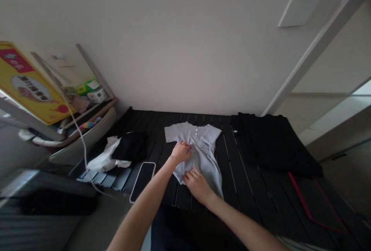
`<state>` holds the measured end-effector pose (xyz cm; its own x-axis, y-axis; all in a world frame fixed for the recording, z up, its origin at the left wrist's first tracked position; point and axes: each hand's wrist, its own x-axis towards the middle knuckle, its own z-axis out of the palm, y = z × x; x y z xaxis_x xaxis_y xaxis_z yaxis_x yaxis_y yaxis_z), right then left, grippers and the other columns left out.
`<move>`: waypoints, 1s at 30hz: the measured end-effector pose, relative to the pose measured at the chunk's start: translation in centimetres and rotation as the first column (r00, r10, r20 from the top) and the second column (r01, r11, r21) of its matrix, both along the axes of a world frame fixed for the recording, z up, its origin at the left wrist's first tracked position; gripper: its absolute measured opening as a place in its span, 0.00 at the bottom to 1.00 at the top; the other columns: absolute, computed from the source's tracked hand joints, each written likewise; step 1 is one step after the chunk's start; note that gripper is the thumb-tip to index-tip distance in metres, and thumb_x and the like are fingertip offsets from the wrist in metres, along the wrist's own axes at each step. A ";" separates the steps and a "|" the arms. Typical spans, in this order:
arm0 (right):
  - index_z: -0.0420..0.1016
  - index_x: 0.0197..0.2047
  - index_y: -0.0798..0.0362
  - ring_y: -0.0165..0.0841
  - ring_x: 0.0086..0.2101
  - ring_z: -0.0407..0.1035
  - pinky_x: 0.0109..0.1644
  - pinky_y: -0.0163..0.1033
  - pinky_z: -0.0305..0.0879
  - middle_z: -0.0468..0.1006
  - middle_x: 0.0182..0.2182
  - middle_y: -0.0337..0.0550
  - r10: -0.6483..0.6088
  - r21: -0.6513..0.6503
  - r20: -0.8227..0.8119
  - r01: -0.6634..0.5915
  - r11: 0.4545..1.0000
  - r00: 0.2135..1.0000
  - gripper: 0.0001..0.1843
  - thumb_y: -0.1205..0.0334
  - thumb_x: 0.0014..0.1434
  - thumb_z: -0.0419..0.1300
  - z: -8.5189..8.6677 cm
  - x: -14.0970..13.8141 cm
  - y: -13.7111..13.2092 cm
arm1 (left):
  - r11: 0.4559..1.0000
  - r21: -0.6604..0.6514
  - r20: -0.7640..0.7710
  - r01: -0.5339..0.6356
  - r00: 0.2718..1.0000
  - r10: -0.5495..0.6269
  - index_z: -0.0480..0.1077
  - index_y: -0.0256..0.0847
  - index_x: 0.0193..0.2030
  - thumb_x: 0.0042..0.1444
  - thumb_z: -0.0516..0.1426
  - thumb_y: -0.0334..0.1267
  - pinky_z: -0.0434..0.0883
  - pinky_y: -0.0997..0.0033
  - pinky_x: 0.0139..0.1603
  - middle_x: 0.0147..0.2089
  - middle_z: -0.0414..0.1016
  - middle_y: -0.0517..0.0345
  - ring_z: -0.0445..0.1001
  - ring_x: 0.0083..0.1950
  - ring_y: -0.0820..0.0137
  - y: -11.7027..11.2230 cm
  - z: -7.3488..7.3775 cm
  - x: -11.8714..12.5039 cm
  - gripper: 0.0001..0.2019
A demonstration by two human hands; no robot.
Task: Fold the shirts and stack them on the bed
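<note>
A small light-grey short-sleeved shirt [204, 156] with white buttons at the neck and a dark print on the chest lies spread on the black slatted table [232, 173]. The cloth is creased down the middle and lower part. My left hand [181, 151] rests on the left side of its chest, fingers slightly bent and apart. Lower down, near the bottom left corner, my right hand [197, 183] lies on the fabric with its fingers spread. Both thumbs are partly hidden. A phone [143, 181] with a white edge lies left of the shirt, by my left forearm.
Folded black cloth [272, 142] covers the table's right side, beside a red-edged dark item [315, 204]. Black [131, 146] and white clothes [104, 158] lie at the left. A white cable [84, 142] hangs past a cluttered chair-like seat [95, 119]. A wall [191, 50] stands behind.
</note>
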<state>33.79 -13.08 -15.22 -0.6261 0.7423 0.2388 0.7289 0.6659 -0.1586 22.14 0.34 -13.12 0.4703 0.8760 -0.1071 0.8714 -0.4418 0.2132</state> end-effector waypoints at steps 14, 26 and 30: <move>0.75 0.35 0.52 0.31 0.40 0.70 0.49 0.37 0.64 0.78 0.34 0.40 0.034 -0.253 -0.256 -0.101 0.962 0.966 0.16 0.61 0.67 0.47 2.3 3.0 0.9 | 0.940 0.168 0.045 -0.297 0.955 0.294 0.56 0.39 0.67 0.64 0.44 0.48 0.51 0.49 0.68 0.69 0.55 0.47 0.52 0.69 0.53 -6.4 -3.1 2.8 0.27; 0.60 0.64 0.65 0.56 0.64 0.46 0.61 0.67 0.44 0.56 0.64 0.65 -0.746 0.013 -0.080 0.749 0.662 0.661 0.30 0.58 0.63 0.43 -3.7 10.2 9.9 | 0.903 0.212 0.136 -0.374 0.926 0.351 0.50 0.48 0.70 0.61 0.46 0.58 0.41 0.38 0.68 0.73 0.47 0.52 0.38 0.72 0.41 -6.7 -4.2 2.6 0.33; 0.49 0.68 0.73 0.65 0.64 0.38 0.59 0.71 0.43 0.46 0.67 0.72 -0.859 0.038 -0.264 0.895 0.444 0.438 0.37 0.59 0.59 0.47 -3.0 12.7 8.7 | 0.902 0.220 0.129 -0.373 0.927 0.352 0.49 0.49 0.70 0.60 0.46 0.58 0.41 0.35 0.68 0.73 0.47 0.53 0.39 0.72 0.40 -6.7 -4.6 2.7 0.34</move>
